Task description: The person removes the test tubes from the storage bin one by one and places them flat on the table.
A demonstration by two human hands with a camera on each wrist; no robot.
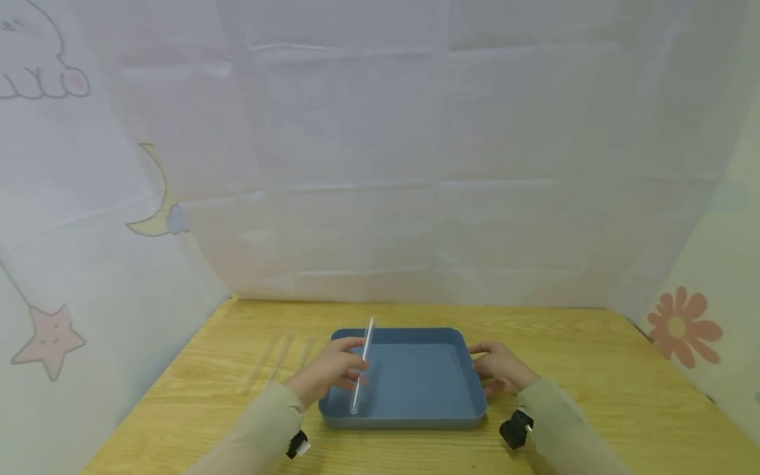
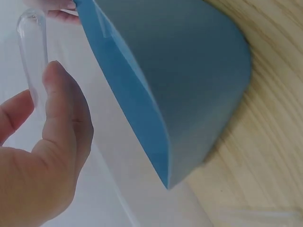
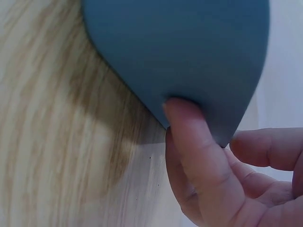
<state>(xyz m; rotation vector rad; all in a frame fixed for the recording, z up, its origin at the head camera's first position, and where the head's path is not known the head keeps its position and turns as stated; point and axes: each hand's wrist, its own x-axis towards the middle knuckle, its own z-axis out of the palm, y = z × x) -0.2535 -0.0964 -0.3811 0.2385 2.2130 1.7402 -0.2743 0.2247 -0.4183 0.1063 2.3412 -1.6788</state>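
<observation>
The fingers of the left hand [image 1: 329, 371] are drawn narrow, pinching a clear tube [image 1: 357, 398] between thumb and fingertips; the tube slants, its far end leaning a little to the right, and in the head view it overlaps the left side of a blue tray [image 1: 415, 382]; the left wrist view shows it raised past the rim, apart from the wall. The fingers of the right hand [image 1: 501, 371] are spread and loosely bent against the tray's right side; one fingertip presses the outer wall, another touches near the rim.

The tray sits on a wood-grained table [image 1: 594, 376]; to its left more clear tubes [image 1: 282, 356] lie side by side, roughly parallel, faint against the grain; pale sleeves [image 1: 261, 422] cover both forearms, with a black device [image 1: 516, 429] at the right wrist; behind hangs a creased pale sheet [image 1: 356, 198]; a moon [image 1: 156, 223] and a star [image 1: 49, 340] decorate the left side, a flower [image 1: 683, 328] the right.
</observation>
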